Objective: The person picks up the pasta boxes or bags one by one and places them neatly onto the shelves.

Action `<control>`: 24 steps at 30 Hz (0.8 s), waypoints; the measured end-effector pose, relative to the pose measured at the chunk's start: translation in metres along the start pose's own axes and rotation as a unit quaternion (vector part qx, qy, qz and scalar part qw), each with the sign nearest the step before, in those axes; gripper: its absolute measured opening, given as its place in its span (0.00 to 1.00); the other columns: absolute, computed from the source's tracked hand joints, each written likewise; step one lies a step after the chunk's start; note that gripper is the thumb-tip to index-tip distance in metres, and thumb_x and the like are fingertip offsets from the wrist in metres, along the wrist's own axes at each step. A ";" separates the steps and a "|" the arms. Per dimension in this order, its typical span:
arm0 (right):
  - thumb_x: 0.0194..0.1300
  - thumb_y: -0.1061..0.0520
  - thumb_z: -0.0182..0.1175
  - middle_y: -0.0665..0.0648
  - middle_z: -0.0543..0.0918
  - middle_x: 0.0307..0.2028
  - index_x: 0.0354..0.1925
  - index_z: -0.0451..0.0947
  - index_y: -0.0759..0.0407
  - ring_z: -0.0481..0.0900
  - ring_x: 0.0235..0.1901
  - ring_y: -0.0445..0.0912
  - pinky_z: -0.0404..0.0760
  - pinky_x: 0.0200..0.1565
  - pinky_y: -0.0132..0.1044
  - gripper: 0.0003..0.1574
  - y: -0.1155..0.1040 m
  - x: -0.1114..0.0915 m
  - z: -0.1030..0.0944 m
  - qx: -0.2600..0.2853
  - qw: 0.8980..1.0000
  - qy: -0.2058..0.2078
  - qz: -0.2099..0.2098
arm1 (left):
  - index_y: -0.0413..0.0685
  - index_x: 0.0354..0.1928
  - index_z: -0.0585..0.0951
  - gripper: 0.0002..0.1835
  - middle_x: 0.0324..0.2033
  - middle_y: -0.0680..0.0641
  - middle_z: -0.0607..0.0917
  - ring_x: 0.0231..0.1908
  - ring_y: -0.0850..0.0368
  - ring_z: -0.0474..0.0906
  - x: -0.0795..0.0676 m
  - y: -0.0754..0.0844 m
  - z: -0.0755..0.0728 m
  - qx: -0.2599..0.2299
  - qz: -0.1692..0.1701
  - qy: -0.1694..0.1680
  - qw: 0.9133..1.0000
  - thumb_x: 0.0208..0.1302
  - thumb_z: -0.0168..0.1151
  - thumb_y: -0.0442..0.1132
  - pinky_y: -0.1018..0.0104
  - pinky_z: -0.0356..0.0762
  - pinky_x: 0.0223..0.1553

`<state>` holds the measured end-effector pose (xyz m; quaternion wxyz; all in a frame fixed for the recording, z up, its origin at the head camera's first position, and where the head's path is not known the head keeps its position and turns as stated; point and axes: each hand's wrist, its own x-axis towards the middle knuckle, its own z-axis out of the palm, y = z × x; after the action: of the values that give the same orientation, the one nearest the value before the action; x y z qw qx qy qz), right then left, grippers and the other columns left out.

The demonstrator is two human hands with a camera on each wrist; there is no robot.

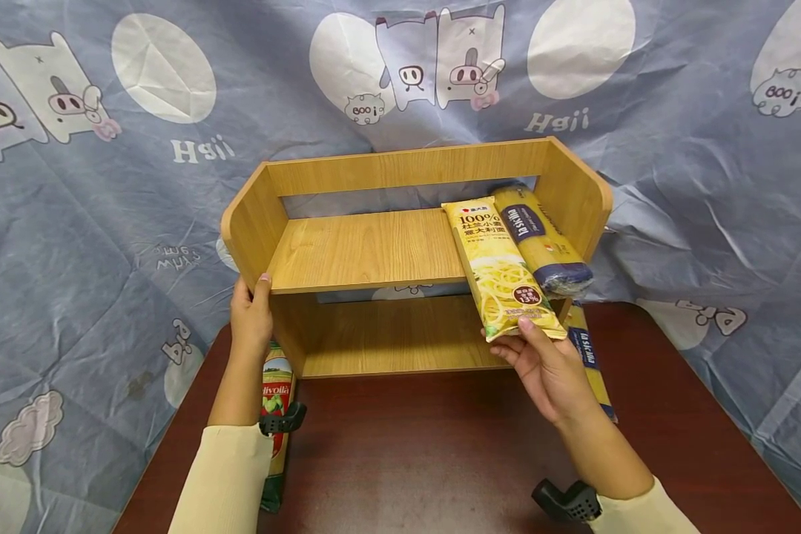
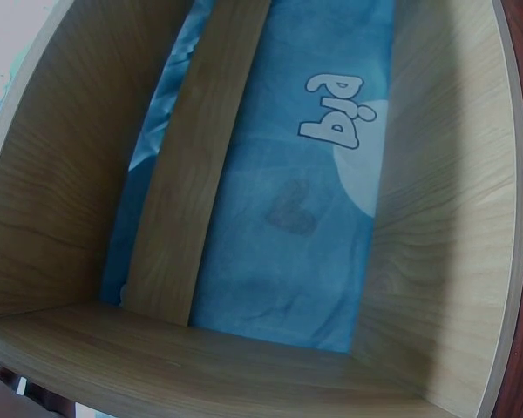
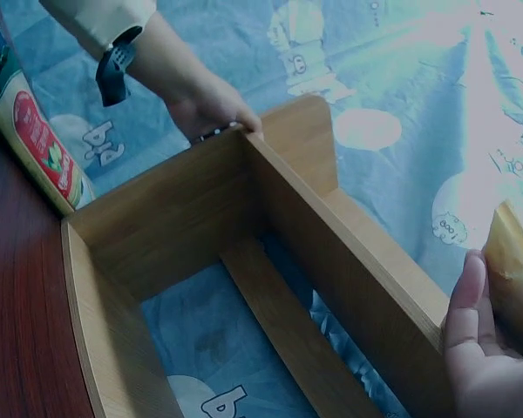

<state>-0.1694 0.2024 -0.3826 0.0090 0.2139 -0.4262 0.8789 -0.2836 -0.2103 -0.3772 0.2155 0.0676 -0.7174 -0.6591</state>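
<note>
A two-tier wooden shelf (image 1: 367,252) stands on the table. My left hand (image 1: 251,315) grips the front edge of its left side panel, thumb in front; the right wrist view shows this hand (image 3: 211,109) at the same corner. My right hand (image 1: 541,363) pinches the lower end of a yellow spaghetti packet (image 1: 497,259), thumb on top and fingers beneath. The packet slants over the right part of the upper board, its near end jutting past the front edge. Right beside it, a yellow-and-blue spaghetti packet (image 1: 541,237) lies along the right panel.
A red-and-green pasta packet (image 1: 277,393) lies on the dark red table (image 1: 400,452) left of the shelf, partly behind my left forearm. Another yellow-and-blue packet (image 1: 590,363) lies to its right. A patterned blue cloth (image 1: 400,89) hangs behind.
</note>
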 end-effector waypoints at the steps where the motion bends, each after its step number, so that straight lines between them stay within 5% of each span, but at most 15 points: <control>1: 0.82 0.62 0.38 0.55 0.84 0.49 0.64 0.65 0.59 0.87 0.48 0.49 0.85 0.47 0.36 0.18 0.000 0.001 0.000 0.002 1.000 0.000 -0.001 | 0.59 0.72 0.69 0.25 0.63 0.44 0.76 0.61 0.51 0.72 0.000 0.000 0.000 0.000 -0.001 0.000 1.000 0.77 0.50 0.53 0.52 0.67 0.67; 24: 0.80 0.59 0.45 0.53 0.83 0.50 0.63 0.67 0.55 0.84 0.50 0.49 0.81 0.53 0.37 0.17 0.003 0.033 0.000 0.083 0.994 0.060 0.045 | 0.59 0.73 0.68 0.26 0.63 0.43 0.75 0.61 0.50 0.72 0.001 -0.002 0.000 0.005 0.004 0.002 1.000 0.77 0.50 0.53 0.51 0.67 0.67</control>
<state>-0.2001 0.1951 -0.3722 -0.0230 0.1412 -0.3600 0.9219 -0.2843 -0.2110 -0.3789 0.2196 0.0673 -0.7205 -0.6544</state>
